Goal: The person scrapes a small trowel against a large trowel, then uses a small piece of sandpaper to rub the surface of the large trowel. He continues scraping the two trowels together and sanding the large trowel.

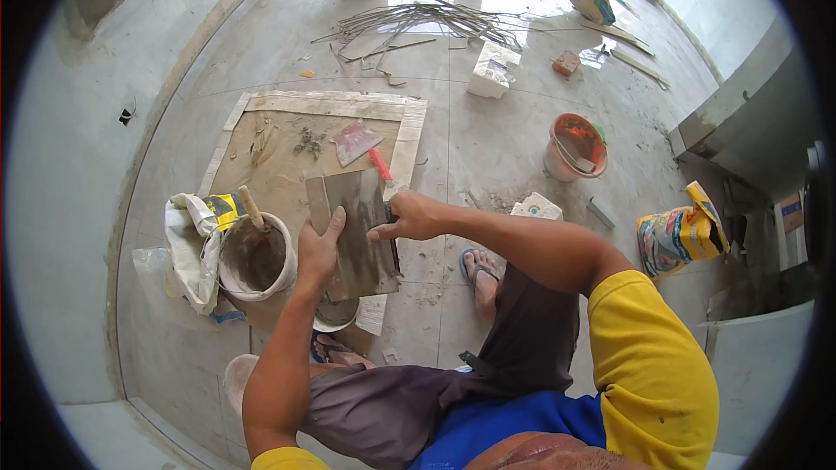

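My left hand grips the left side of a flat, grey-smeared plastering trowel, its thumb lying over the face. A lighter flat strip shows along that side of the blade. On the opposite edge, my right hand is closed, with a finger reaching across the face; the handle is mostly hidden. Beside my left hand stands a white bucket with grey mix inside and a wooden-handled tool leaning in it. Another container shows partly below the blade.
Cardboard with a red-handled scraper covers the floor ahead. Further off lie thin metal rods, a white block and a brick piece. An orange bucket and a yellow bag stand right; a white sack is left.
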The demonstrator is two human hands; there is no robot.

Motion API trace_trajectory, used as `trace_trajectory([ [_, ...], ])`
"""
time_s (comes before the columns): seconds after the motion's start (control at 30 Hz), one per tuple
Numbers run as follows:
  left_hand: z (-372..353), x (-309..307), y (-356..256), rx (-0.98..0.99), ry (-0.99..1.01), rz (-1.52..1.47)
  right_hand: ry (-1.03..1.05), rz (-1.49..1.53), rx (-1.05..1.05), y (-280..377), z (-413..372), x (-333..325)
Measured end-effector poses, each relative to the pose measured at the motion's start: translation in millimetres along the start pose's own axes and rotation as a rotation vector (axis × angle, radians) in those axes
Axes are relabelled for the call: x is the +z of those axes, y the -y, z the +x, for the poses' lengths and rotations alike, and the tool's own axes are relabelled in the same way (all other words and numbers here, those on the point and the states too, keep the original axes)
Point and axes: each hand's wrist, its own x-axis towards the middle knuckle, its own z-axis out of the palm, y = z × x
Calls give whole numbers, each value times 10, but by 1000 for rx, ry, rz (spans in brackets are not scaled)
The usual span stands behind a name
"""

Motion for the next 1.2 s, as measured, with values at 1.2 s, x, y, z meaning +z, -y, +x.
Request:
trace_trajectory([
  [1.2, 33, 69, -78, 19, 56, -51, -21, 48, -39, -58, -39, -41],
])
